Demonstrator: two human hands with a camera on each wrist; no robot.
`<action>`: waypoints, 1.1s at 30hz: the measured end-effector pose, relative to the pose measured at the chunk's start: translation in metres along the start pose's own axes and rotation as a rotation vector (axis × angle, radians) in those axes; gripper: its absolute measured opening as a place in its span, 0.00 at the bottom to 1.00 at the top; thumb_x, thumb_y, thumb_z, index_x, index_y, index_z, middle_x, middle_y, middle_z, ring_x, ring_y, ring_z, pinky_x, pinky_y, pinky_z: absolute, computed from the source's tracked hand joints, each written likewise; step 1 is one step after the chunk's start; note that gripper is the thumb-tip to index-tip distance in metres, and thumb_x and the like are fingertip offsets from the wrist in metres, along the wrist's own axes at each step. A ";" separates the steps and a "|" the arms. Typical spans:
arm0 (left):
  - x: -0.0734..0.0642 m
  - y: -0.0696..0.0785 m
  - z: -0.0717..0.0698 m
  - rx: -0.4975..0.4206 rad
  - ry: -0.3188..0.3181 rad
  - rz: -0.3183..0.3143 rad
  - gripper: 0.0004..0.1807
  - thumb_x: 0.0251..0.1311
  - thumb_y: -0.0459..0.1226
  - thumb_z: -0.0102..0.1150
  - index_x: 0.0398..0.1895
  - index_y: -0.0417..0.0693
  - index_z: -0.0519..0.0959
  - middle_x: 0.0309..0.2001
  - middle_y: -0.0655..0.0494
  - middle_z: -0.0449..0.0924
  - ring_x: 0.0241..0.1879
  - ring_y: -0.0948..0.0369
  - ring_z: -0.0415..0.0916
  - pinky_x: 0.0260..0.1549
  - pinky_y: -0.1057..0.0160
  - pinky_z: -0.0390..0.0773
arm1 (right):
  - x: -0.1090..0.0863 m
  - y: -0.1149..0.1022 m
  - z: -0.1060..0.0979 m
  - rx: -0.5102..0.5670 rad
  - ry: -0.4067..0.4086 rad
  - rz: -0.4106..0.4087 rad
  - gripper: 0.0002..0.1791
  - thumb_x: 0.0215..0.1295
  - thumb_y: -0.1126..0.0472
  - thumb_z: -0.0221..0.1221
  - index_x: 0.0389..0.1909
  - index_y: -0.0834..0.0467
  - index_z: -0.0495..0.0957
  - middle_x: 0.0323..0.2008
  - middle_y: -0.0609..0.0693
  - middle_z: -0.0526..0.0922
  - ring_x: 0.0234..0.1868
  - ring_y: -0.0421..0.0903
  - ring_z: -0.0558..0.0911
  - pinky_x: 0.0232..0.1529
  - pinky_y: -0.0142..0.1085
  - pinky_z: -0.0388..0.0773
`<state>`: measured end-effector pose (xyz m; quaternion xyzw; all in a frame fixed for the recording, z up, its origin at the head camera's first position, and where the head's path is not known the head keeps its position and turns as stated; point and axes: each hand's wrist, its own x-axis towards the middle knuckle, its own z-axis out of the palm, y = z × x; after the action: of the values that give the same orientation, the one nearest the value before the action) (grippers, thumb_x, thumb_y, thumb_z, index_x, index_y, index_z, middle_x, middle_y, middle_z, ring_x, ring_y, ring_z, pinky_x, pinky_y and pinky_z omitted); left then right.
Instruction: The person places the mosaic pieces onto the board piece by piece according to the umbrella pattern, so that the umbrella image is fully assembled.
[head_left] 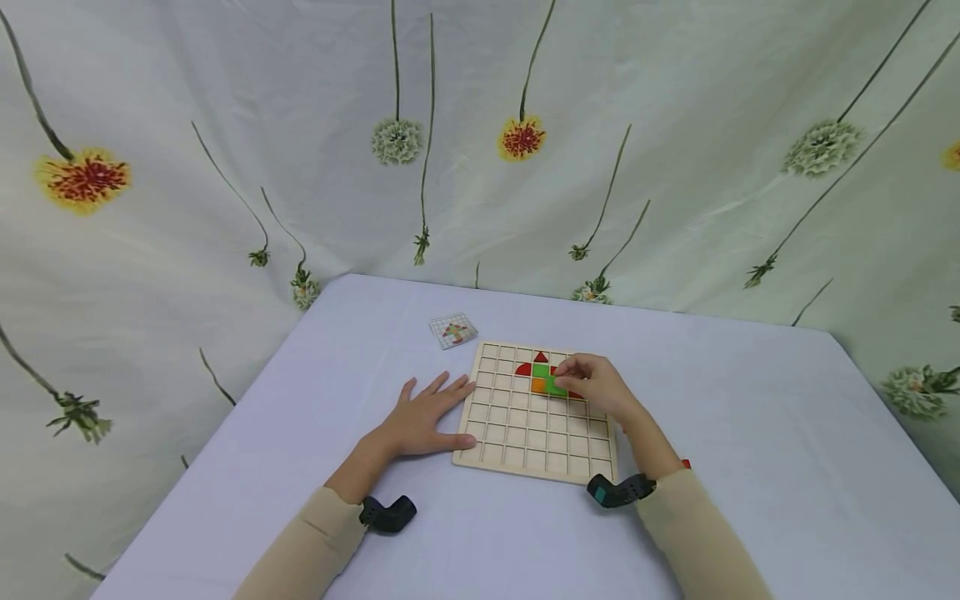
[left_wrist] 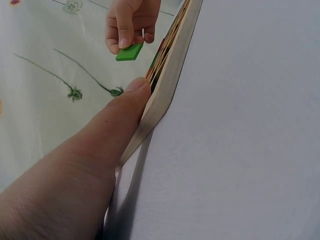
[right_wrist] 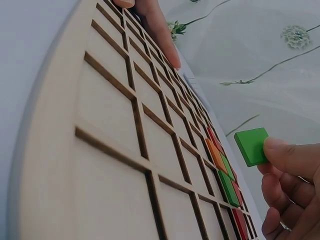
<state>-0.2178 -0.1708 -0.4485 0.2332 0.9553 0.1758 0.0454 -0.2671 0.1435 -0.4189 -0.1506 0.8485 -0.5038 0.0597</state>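
A green square point(right_wrist: 251, 146) is pinched between the thumb and fingers of the right hand point(head_left: 596, 383), held just above the wooden board point(head_left: 517, 433). Set in the board's grid below are a red triangle point(head_left: 541, 357), a red curved piece point(head_left: 523, 369), an orange piece point(head_left: 538, 385) and a green piece point(right_wrist: 229, 188), with more red beside them, partly hidden by the hand in the head view. The left hand point(head_left: 423, 417) lies spread, its fingers straight and grasping nothing; thumb and fingertips touch the board's left edge. A small card point(head_left: 453, 331) with a coloured pattern on a grid lies on the bench point(head_left: 750, 417), just beyond the board's far left corner. Behind hangs a flower-printed cloth point(head_left: 480, 67). Both sleeves are beige, and each wrist wears a black device point(head_left: 390, 517).
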 end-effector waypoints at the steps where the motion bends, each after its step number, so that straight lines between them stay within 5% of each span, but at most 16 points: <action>1: 0.000 0.000 0.000 -0.002 0.002 0.002 0.51 0.52 0.72 0.52 0.77 0.59 0.56 0.76 0.60 0.50 0.76 0.52 0.38 0.65 0.33 0.30 | 0.001 -0.001 0.002 0.006 -0.002 -0.007 0.06 0.65 0.65 0.63 0.39 0.64 0.80 0.33 0.50 0.80 0.33 0.47 0.75 0.31 0.33 0.73; 12: 0.000 0.000 -0.001 -0.003 -0.001 0.000 0.52 0.52 0.72 0.52 0.77 0.60 0.55 0.76 0.60 0.50 0.76 0.52 0.38 0.65 0.34 0.31 | 0.013 -0.008 0.021 0.000 0.000 -0.064 0.05 0.64 0.65 0.63 0.38 0.62 0.81 0.32 0.50 0.80 0.33 0.46 0.76 0.34 0.37 0.72; 33: -0.001 0.002 -0.003 0.003 -0.016 -0.006 0.51 0.53 0.71 0.51 0.77 0.60 0.55 0.76 0.60 0.49 0.76 0.52 0.38 0.66 0.35 0.30 | 0.022 -0.009 0.049 -0.134 0.058 0.012 0.04 0.65 0.61 0.64 0.36 0.58 0.81 0.31 0.48 0.80 0.32 0.46 0.74 0.34 0.38 0.71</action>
<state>-0.2166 -0.1700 -0.4451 0.2318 0.9559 0.1722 0.0532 -0.2741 0.0914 -0.4335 -0.1345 0.8826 -0.4496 0.0278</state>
